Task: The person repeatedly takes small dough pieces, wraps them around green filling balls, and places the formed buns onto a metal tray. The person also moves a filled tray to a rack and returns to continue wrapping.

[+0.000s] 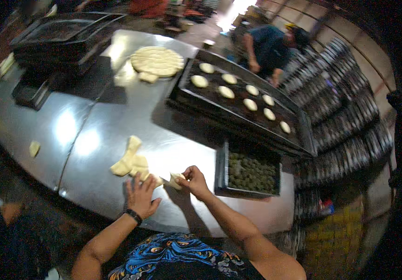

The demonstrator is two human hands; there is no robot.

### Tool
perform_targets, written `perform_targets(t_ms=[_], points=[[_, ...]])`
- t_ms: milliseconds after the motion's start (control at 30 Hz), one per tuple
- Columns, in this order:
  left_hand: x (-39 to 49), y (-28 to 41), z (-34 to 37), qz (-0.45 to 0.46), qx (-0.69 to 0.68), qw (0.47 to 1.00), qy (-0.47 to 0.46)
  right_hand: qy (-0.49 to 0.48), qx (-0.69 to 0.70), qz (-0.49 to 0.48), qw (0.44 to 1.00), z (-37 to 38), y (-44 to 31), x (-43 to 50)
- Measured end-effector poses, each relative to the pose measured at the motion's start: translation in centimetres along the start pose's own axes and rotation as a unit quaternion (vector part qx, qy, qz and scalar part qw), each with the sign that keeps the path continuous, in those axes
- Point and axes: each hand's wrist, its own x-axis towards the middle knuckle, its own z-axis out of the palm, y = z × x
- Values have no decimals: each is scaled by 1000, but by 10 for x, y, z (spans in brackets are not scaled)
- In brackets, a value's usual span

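Observation:
My left hand (140,198), with a dark band at its wrist, lies spread with its fingertips on the near end of a group of flattened pale dough pieces (129,161). These overlap one another on the metal table. To the right, my right hand (196,182) pinches one small piece of dough (176,180) between thumb and fingers, just above the tabletop. Beside that hand stands a dark rectangular pan (253,171) holding many small greenish-brown lumps, too blurred to name.
Beyond the pan, a long black baking tray (239,115) carries several oval dough pieces (226,92). A scored dough round (157,61) lies at the far end of the metal table (106,129). Dark trays (64,38) are stacked far left. A person (271,47) bends near racked stacks (341,105).

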Motion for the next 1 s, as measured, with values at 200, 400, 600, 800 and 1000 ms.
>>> perform_targets(t_ms=[200, 400, 600, 800, 1000], points=[[58, 61, -29, 25, -408, 897, 169, 52, 89, -89, 991, -29, -50, -71], [85, 156, -37, 33, -558, 793, 243, 189, 215, -185, 940, -15, -71, -87], [67, 184, -15, -72, -648, 758, 27, 106, 107, -118, 981, -107, -44, -109], [28, 194, 25, -245, -651, 710, -109, -282, -140, -249, 916, -156, -29, -102], [-9, 191, 31, -334, -827, 450, -52, 38, -519, -206, 829, -278, -3, 9]])
